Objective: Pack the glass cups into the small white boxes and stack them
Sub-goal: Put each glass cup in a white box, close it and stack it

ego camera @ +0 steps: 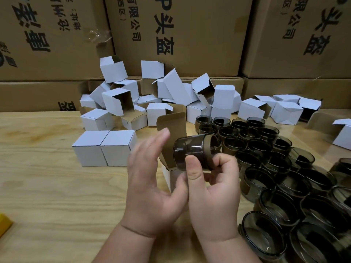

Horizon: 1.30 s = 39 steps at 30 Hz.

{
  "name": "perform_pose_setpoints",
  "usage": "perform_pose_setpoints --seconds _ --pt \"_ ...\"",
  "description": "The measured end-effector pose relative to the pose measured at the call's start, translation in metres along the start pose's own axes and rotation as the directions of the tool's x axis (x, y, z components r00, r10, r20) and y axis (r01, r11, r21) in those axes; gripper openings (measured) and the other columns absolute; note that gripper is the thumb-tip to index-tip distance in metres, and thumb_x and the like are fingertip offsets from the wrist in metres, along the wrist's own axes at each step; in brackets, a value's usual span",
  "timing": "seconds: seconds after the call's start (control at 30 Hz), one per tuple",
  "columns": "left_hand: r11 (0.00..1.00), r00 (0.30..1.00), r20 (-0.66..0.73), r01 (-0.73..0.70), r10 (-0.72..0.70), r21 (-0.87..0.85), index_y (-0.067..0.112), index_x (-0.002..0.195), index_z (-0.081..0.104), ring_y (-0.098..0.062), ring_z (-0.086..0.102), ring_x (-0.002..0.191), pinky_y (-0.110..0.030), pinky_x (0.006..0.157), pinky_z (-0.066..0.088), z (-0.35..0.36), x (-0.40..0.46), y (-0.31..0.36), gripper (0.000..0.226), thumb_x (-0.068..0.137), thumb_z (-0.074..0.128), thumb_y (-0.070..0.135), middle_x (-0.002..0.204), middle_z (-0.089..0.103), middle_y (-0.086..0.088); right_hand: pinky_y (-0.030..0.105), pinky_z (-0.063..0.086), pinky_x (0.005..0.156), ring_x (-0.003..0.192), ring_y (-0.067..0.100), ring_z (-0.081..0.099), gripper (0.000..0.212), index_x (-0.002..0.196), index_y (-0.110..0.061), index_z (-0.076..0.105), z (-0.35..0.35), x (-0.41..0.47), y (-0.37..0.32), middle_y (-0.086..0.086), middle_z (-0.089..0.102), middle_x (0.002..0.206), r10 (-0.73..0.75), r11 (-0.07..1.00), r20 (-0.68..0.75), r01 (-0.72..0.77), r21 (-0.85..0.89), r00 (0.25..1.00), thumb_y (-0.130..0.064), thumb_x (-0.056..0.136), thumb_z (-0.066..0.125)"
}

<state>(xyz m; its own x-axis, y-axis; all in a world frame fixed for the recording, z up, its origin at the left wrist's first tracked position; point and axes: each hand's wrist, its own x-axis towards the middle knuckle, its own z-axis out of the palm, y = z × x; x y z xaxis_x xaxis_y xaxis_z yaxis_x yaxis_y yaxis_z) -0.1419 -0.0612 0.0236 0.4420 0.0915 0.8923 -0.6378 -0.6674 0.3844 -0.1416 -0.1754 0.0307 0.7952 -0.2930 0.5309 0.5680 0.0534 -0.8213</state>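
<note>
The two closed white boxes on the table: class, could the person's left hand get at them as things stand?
Probably yes. The left hand is open and holds nothing, and the two closed white boxes sit just to its left on the bare table, with nothing between them.

Tabletop [57,186]: pale wood, visible grain, fills the lower half of the view; evenly lit, soft shadows only.
Large cardboard cartons [190,35]: brown corrugated, stacked in at least two tiers behind the tabletop's far edge, forming the whole backdrop; black printed Chinese characters on their faces, appearing upside down.
Clear tape scrap [97,35]: crumpled, stuck at a carton seam, upper left.
Yellow object [4,223]: partly cut off at the lower left edge, resting on the tabletop; kind cannot be told.
</note>
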Motion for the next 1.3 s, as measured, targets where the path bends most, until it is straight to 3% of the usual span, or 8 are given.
perform_pose_setpoints --seconds 0.33,0.53,0.63,0.77,0.93,1.13,1.2,1.3 --pt "0.995 0.993 0.095 0.058 -0.066 0.086 0.014 0.139 0.057 -0.022 0.057 0.126 -0.054 0.104 0.046 0.004 0.002 0.006 0.062 0.084 0.067 0.042 0.134 0.062 0.001 0.012 0.043 0.055 0.061 -0.003 0.055 0.028 0.089 -0.024 0.048 -0.003 0.002 0.000 -0.018 0.062 0.075 -0.022 0.999 0.067 0.020 0.037 0.998 -0.050 0.096 0.047" --pt "0.995 0.991 0.108 0.073 -0.081 0.072 0.024 0.137 0.055 -0.009 0.054 0.126 -0.046 0.106 0.046 0.007 0.002 0.009 0.061 0.083 0.069 0.049 0.133 0.056 0.013 0.027 0.052 0.084 0.102 0.010 0.064 0.024 0.095 -0.039 0.055 -0.004 0.005 0.003 -0.004 0.067 0.111 0.012 1.000 -0.068 -0.011 0.017 0.998 -0.053 0.098 0.036" --pt "0.993 0.992 0.056 0.112 -0.114 0.034 0.021 0.137 0.056 -0.012 0.057 0.127 -0.040 0.107 0.047 0.008 0.001 0.004 0.062 0.081 0.072 0.044 0.133 0.060 0.007 0.039 0.057 0.086 0.106 0.021 0.065 0.034 0.101 -0.028 0.055 -0.005 0.007 0.003 0.014 0.063 0.122 0.039 0.999 -0.167 -0.033 0.033 0.985 -0.056 0.097 0.035" --pt "0.947 0.956 -0.089 0.260 -0.280 -0.189 0.022 0.131 0.057 -0.017 0.063 0.122 -0.031 0.105 0.049 0.007 0.004 0.004 0.060 0.077 0.079 0.036 0.128 0.065 0.005 0.045 0.059 0.085 0.103 0.017 0.066 0.028 0.097 -0.026 0.053 -0.004 0.010 0.002 -0.003 0.064 0.119 0.074 0.996 -0.193 -0.062 0.070 0.978 -0.053 0.089 0.049" --pt "0.671 0.815 -0.124 0.369 -0.567 -0.642 0.018 0.120 0.058 -0.010 0.071 0.104 -0.023 0.090 0.055 0.006 0.017 0.019 0.057 0.068 0.079 0.029 0.114 0.073 0.003 0.018 0.053 0.079 0.096 0.006 0.068 0.034 0.108 -0.034 0.051 -0.004 0.007 0.001 -0.017 0.068 0.105 0.051 0.998 -0.020 -0.050 0.049 0.998 -0.046 0.079 0.064" --pt "0.113 0.686 0.376 0.554 -0.623 -0.825 0.002 0.135 0.054 -0.039 0.065 0.120 -0.056 0.107 0.050 0.012 0.021 0.052 0.072 0.079 0.080 0.037 0.129 0.066 -0.024 0.017 0.049 0.089 0.112 0.007 0.064 0.031 0.125 -0.034 0.052 -0.004 0.005 -0.003 -0.022 0.064 0.118 -0.072 0.995 0.094 0.078 -0.063 0.993 -0.038 0.095 0.060" --pt "0.017 0.614 0.472 0.621 -0.633 -0.784 0.002 0.141 0.050 -0.048 0.057 0.129 -0.066 0.113 0.039 0.017 0.019 0.060 0.073 0.085 0.076 0.041 0.136 0.061 -0.029 0.032 0.048 0.102 0.125 0.012 0.059 0.037 0.136 -0.036 0.051 -0.005 0.005 -0.003 -0.020 0.062 0.130 -0.065 0.988 0.166 0.087 -0.127 0.984 -0.043 0.099 0.051" --pt "-0.139 0.512 0.535 0.622 -0.672 -0.770 0.004 0.144 0.052 -0.046 0.056 0.132 -0.063 0.115 0.040 0.021 0.021 0.061 0.071 0.088 0.070 0.044 0.138 0.061 -0.028 0.049 0.032 0.119 0.145 0.012 0.039 0.046 0.141 -0.056 0.038 -0.008 0.005 -0.007 -0.030 0.050 0.144 0.055 0.992 0.257 -0.025 -0.122 0.965 -0.055 0.096 0.039"
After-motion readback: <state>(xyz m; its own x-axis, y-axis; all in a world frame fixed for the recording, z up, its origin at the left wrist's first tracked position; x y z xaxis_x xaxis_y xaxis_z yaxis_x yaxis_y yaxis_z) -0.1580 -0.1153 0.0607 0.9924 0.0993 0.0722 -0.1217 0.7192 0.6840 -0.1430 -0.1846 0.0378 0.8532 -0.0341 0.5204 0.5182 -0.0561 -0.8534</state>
